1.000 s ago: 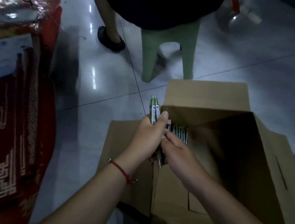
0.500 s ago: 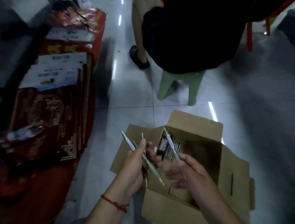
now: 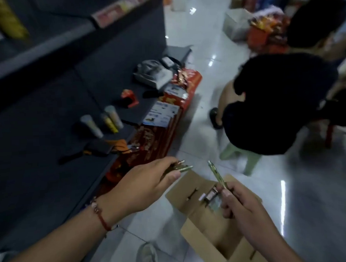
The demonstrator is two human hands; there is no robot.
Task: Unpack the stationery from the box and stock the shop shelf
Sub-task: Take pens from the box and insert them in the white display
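A dark shop shelf [image 3: 48,120] is seen at the left, with pale tubes [image 3: 110,119] standing on it and red packaged goods [image 3: 158,135] leaned against its floor edge. Above that edge the left hand [image 3: 148,183], a red cord bracelet [image 3: 101,219] on its wrist, is clenched round a small bunch of green pens [image 3: 181,167], whose ends stick out past the fingers toward the right. Below and to the right, an open cardboard box [image 3: 208,224] is set on the tiled floor, with more pens visible inside. Over the box a single green pen [image 3: 217,175] is pinched by the right hand [image 3: 245,207], its tip angled up and left. Farther right, a person in black is seated on a green stool [image 3: 240,157].
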